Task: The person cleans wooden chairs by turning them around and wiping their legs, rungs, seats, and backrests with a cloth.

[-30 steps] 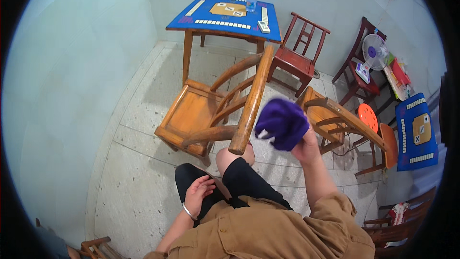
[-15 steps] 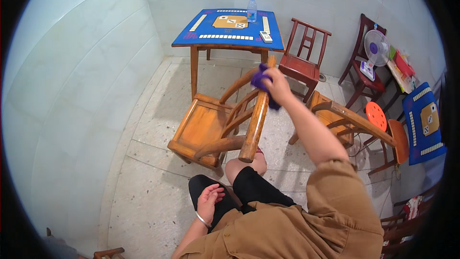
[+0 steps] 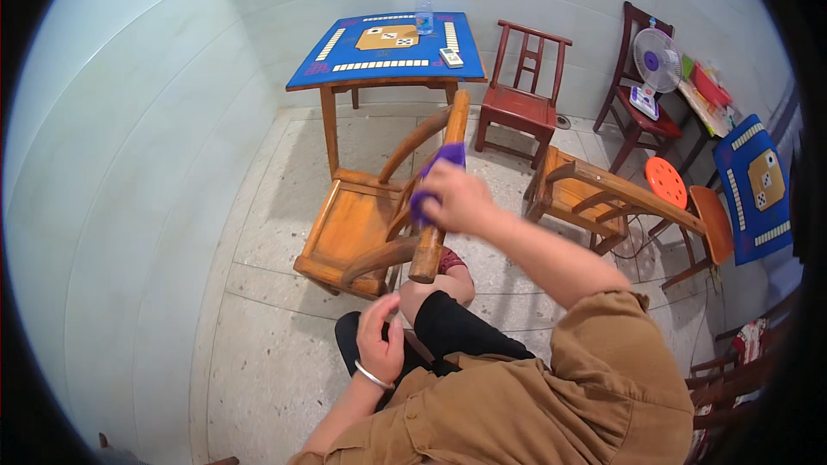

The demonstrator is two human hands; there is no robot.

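A wooden armchair (image 3: 356, 217) stands before me, its thick rounded back rail (image 3: 457, 123) running toward me. My right hand (image 3: 457, 198) is closed on a purple cloth (image 3: 450, 153) and presses it against the middle of that rail. The cloth drapes over the rail, showing on both sides of the hand. Above my left thigh, my left hand (image 3: 379, 341) holds nothing, with its thumb apart and its fingers loosely extended. It is just short of the rail's near end, without touching it.
Behind the chair is a table with a blue tile-patterned top (image 3: 319, 73), bearing a plastic bottle (image 3: 424, 15) and a small white remote (image 3: 450, 58). To the right are a red-brown chair (image 3: 521, 108), another wooden chair (image 3: 573, 185), an orange stool (image 3: 666, 181) and a fan (image 3: 656, 62) on a dark chair.
My right hand has slid the cloth along the rail toward me, from near its far end to its middle. My left hand has lifted forward from my thigh. The view has shifted slightly.
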